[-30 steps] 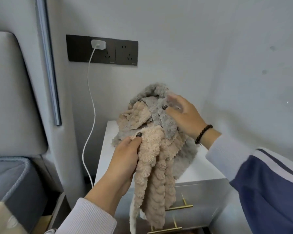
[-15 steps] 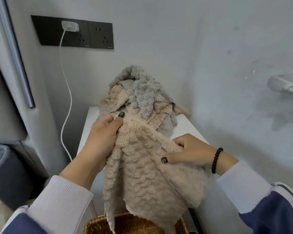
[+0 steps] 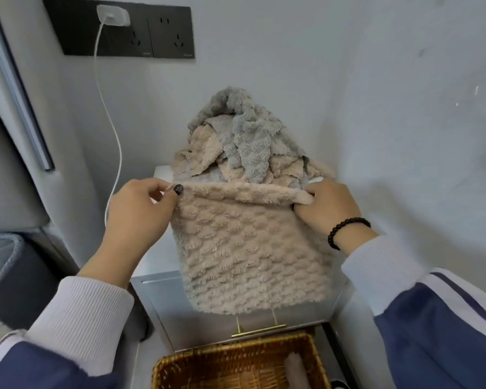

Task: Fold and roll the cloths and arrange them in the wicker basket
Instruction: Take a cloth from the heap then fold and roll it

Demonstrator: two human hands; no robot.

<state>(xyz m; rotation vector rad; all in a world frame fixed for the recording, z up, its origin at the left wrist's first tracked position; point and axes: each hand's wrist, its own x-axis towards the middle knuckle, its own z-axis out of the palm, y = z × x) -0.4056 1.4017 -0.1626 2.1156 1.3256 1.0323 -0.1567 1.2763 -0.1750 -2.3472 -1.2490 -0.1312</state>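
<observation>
Pile of unfolded beige and grey cloths [image 3: 244,141] heaped on the worktop [image 3: 163,256] above the wicker basket [image 3: 236,363]; one beige cloth [image 3: 250,248] spread above it, my left hand [image 3: 141,217] and right hand [image 3: 326,209] pinching its top corners; one rolled cloth [image 3: 295,370] inside: mostly undone.

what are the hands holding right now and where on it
Both hold one beige cloth by its top corners: the left hand pinches the left corner, the right hand the right, so it hangs spread.
</observation>
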